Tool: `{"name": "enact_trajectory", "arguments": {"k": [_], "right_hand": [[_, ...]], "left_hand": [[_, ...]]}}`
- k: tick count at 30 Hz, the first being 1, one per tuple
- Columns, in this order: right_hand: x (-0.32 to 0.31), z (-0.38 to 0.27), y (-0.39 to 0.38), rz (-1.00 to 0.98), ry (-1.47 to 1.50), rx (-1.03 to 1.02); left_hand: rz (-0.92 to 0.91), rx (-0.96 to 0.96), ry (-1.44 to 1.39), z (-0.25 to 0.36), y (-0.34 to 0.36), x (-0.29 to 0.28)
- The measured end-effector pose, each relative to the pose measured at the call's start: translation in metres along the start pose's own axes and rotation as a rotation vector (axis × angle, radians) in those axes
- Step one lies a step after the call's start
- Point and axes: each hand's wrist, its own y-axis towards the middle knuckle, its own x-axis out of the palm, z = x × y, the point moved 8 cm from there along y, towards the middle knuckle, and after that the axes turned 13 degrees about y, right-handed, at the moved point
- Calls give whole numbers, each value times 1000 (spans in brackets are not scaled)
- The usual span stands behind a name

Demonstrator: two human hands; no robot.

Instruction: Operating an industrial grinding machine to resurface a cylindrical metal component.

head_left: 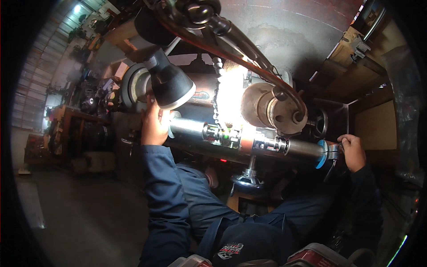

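My left hand [155, 123] is raised at the left end of a horizontal shiny metal cylinder [189, 128], beside a pale disc on that end. The black lamp shade [172, 86] hangs just above it and partly covers its fingers, so its grip is unclear. At the other end, my right hand [354, 153] has its fingers curled closed beside a silver clamp [332, 151]; what they hold is hidden. A blue ring [320, 154] sits between this clamp and a second metal cylinder [304, 150]. Between the cylinders is a brightly lit mechanism [226, 137].
A metal chain [217, 91] hangs down behind the mechanism. A thick beige round part [262, 107] stands to its right, under a jointed lamp arm [240, 42]. Below the cylinders, a shiny handwheel [248, 179] projects toward my lap. Cluttered shelves [66, 133] stand at left.
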Motion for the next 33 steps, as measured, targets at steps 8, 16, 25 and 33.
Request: {"name": "enact_trajectory", "arguments": {"k": [8,16,25,33], "right_hand": [[51,11,37,-847,-569,-579],[40,58,62,-932,-629,270],[15,28,25,-255,27,145],[-6,-15,-54,333,111,-275]], "left_hand": [[-12,-36,-62,-3,4,2],[-15,14,6,3,9,-2],[-47,-2,-61,1,4,0],[-24,-4,-1,3,4,-3]]}}
